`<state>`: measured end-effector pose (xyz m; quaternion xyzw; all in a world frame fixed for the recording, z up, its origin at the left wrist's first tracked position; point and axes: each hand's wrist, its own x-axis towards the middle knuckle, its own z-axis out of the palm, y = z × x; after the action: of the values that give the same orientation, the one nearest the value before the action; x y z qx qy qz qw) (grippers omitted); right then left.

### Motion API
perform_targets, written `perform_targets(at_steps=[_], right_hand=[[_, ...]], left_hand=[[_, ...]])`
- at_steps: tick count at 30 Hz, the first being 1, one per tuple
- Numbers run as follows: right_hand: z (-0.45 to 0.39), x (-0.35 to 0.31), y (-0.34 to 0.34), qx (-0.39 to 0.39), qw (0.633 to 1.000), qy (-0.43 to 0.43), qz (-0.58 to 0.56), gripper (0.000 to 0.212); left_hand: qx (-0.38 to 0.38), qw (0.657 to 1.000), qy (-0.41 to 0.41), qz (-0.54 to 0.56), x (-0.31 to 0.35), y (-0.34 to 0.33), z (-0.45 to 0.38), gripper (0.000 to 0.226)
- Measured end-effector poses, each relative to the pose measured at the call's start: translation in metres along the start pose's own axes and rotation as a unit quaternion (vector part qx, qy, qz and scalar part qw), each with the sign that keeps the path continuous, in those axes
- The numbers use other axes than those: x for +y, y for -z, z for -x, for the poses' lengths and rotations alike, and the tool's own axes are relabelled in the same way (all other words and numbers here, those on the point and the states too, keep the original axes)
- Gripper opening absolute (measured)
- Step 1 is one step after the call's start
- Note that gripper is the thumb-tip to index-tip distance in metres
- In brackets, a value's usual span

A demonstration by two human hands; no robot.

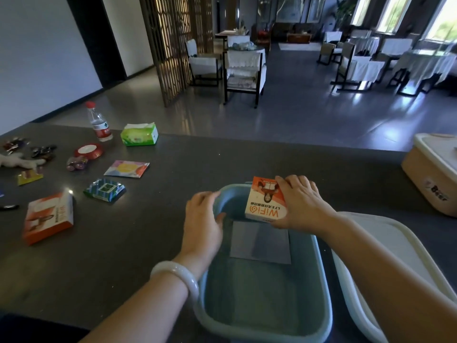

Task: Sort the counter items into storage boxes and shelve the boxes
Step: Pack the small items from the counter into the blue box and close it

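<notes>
At centre frame, the right hand (300, 203) holds an orange WiFi box (265, 200) in its grip over the blue bin (319, 280); the left hand (204, 214) clasps the bin's rim.

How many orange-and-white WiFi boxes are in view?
2. One WiFi box is held by the right hand over the blue bin; the other WiFi box lies on the counter at left.

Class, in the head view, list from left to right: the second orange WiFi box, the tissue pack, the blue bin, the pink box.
Second orange WiFi box → tissue pack → blue bin → pink box.
</notes>
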<state>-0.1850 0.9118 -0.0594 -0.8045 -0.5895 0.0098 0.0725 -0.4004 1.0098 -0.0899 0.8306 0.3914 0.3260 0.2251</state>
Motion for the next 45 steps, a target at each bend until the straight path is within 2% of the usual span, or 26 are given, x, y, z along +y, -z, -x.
perform_targets(at_steps=[3,5,7,9,12,15,19,38,45], right_hand=[[0.003,-0.016,-0.006,-0.001,0.999,0.037,0.003,0.105],[0.004,-0.026,-0.015,-0.019,0.998,0.059,-0.001,0.101],[0.003,-0.033,-0.028,-0.053,0.996,0.065,-0.007,0.105],[-0.001,-0.036,-0.042,-0.081,0.995,0.055,-0.007,0.110],[-0.006,-0.034,-0.060,-0.118,0.993,0.022,-0.020,0.116],[-0.007,-0.028,-0.077,-0.168,0.985,-0.008,-0.023,0.111],[-0.011,-0.026,-0.088,-0.191,0.981,-0.025,-0.009,0.110],[-0.012,-0.019,-0.100,-0.193,0.979,-0.056,-0.027,0.125],[-0.014,-0.015,-0.104,-0.186,0.980,-0.062,-0.031,0.113]], left_hand=[[-0.097,0.993,0.066,-0.020,-0.015,0.000,-0.007,0.051],[-0.145,0.984,0.099,0.033,-0.022,-0.004,-0.004,0.043],[-0.163,0.972,0.129,0.112,-0.026,-0.009,0.003,0.044],[-0.148,0.968,0.150,0.136,-0.030,-0.013,0.005,0.048],[-0.131,0.973,0.159,0.106,-0.032,-0.013,0.004,0.047],[-0.125,0.976,0.148,0.099,-0.035,-0.015,0.004,0.047],[-0.118,0.979,0.141,0.093,-0.035,-0.019,0.004,0.048],[-0.127,0.974,0.161,0.093,-0.035,-0.018,0.004,0.048],[-0.126,0.974,0.160,0.095,-0.034,-0.016,0.003,0.048]])
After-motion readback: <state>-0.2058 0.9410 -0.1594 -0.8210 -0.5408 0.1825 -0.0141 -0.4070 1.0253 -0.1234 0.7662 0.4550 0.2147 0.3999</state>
